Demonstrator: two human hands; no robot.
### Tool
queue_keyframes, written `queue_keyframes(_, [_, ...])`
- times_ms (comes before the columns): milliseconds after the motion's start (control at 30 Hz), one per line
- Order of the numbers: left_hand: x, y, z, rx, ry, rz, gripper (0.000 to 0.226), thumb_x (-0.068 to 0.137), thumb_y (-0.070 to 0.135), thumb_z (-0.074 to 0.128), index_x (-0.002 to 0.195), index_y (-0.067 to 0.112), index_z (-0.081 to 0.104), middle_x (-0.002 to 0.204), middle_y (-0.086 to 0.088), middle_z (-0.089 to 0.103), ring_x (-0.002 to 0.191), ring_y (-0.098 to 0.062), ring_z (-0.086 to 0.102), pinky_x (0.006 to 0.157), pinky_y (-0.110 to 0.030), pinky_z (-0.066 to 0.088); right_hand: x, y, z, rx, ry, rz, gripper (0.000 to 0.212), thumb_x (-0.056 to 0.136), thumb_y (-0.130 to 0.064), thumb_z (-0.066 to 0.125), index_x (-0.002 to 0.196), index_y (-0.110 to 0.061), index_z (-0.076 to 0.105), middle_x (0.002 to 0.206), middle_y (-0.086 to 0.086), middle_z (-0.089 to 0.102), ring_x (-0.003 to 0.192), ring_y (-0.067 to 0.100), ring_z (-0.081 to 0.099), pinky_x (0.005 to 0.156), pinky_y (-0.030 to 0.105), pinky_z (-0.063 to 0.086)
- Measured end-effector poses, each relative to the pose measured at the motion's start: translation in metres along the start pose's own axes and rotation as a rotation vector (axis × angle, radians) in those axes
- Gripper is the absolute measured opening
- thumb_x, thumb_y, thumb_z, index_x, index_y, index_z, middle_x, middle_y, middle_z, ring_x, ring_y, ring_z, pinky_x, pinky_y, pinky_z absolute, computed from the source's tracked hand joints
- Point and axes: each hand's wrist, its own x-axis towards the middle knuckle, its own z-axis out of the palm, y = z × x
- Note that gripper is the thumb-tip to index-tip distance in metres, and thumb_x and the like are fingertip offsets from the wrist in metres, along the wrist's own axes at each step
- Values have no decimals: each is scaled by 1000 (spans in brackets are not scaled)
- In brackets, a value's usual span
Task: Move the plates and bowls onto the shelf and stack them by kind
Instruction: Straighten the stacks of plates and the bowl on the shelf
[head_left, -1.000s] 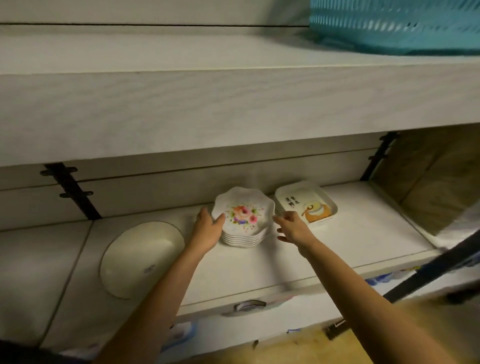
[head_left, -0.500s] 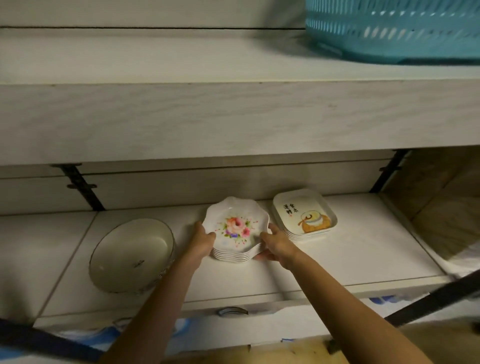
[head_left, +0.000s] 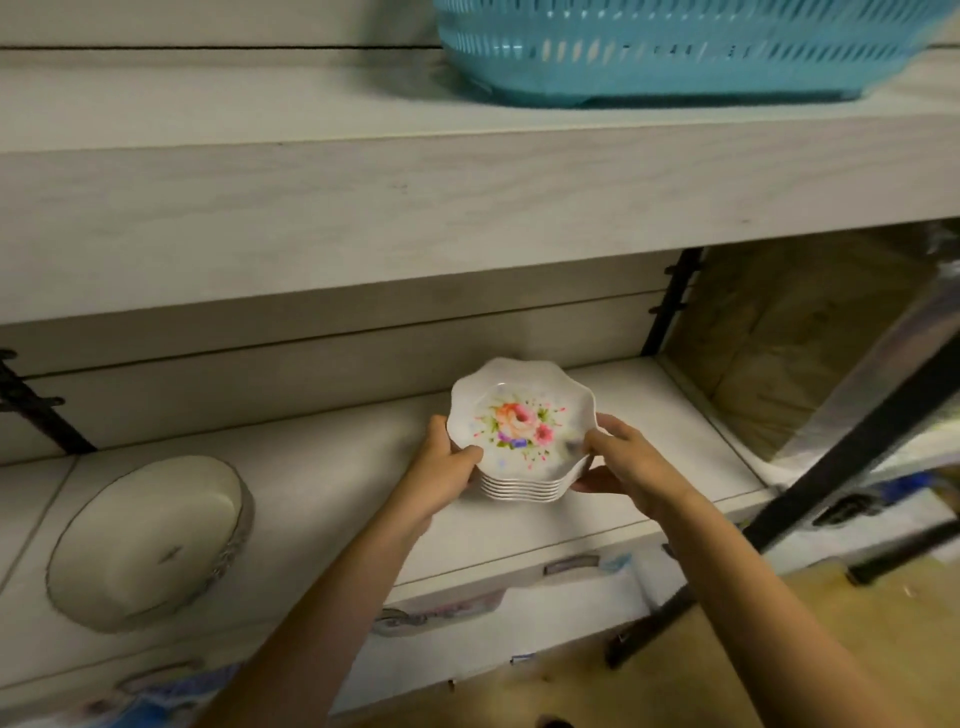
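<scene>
A stack of several white scalloped plates with a flower print (head_left: 522, 423) is held between both my hands, tilted toward me just above the lower shelf (head_left: 322, 483). My left hand (head_left: 447, 462) grips the stack's left edge, thumb on the top plate's rim. On the right edge, my right hand (head_left: 623, 462) has its thumb on top and fingers underneath. White nested bowls (head_left: 150, 540) sit on the shelf at the left. The square plates seen earlier are out of sight behind the stack.
The upper shelf board (head_left: 415, 208) hangs low over the lower shelf, and a blue plastic basket (head_left: 675, 47) stands on top of it. A black frame post (head_left: 857, 447) slants down at the right. Wooden floor lies below.
Both hands closed on the floral plate stack and raised it off the shelf, up and to the right. It now covers the spot where the square plates were.
</scene>
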Motion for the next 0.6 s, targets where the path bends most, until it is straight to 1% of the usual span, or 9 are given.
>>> queue_keyframes(100, [9, 9, 47, 26, -71, -7, 26, 87, 9, 49, 108, 17, 36, 113, -5, 53, 110, -25, 56, 94, -43, 52, 3, 3, -47, -63, 73, 15, 43, 93, -18, 51, 135, -15, 41, 118, 16, 61, 92, 27, 68, 70, 32, 60])
queue_keyframes(167, [15, 13, 78, 71, -98, -18, 29, 87, 10, 49, 112, 13, 35, 110, -7, 52, 104, -23, 55, 95, -44, 50, 6, 7, -76, -82, 102, 42, 41, 94, -16, 46, 135, -14, 41, 116, 17, 60, 89, 29, 68, 72, 34, 59])
queue_keyframes(233, [21, 16, 105, 115, -101, -19, 33, 86, 12, 51, 114, 9, 35, 104, -8, 50, 101, -24, 54, 96, -46, 47, 10, 10, -103, -64, 117, 78, 40, 94, -13, 43, 135, -14, 42, 110, 17, 61, 82, 27, 67, 62, 30, 61])
queue_keyframes(267, [24, 19, 117, 133, -108, -22, 34, 87, 13, 50, 116, 8, 34, 105, -8, 50, 103, -25, 54, 96, -44, 46, 12, 11, -114, -54, 124, 94, 40, 95, -12, 42, 135, -14, 41, 106, 15, 61, 80, 26, 66, 56, 27, 60])
queue_keyframes(333, [29, 22, 140, 148, -133, -41, 39, 88, 14, 49, 123, 9, 33, 116, -9, 51, 111, -25, 53, 96, -41, 45, 16, 13, -135, -57, 134, 123, 39, 96, -12, 41, 136, -12, 39, 98, 8, 59, 79, 23, 64, 49, 24, 58])
queue_keyframes(367, [31, 24, 150, 148, -144, -55, 42, 88, 15, 49, 126, 9, 32, 120, -10, 52, 113, -25, 52, 97, -40, 46, 19, 15, -144, -61, 132, 139, 41, 97, -13, 41, 137, -12, 38, 96, 6, 58, 79, 22, 64, 50, 24, 58])
queue_keyframes(500, [41, 23, 181, 188, -124, -91, 41, 88, 15, 51, 124, 7, 34, 124, -14, 52, 109, -25, 54, 93, -38, 50, 33, 24, -170, -63, 131, 224, 45, 97, -14, 42, 141, -12, 34, 111, 12, 57, 82, 24, 64, 70, 37, 58])
queue_keyframes(533, [43, 22, 186, 198, -119, -107, 41, 89, 15, 50, 125, 6, 33, 125, -14, 52, 108, -23, 54, 91, -36, 50, 35, 25, -174, -73, 132, 240, 45, 97, -14, 43, 142, -12, 34, 108, 12, 58, 81, 24, 64, 68, 36, 58])
queue_keyframes(600, [44, 21, 192, 218, -122, -129, 40, 91, 14, 48, 127, 6, 32, 130, -13, 50, 105, -19, 51, 82, -28, 46, 38, 28, -175, -77, 127, 259, 45, 97, -14, 43, 141, -12, 35, 95, 8, 59, 78, 23, 64, 55, 29, 59])
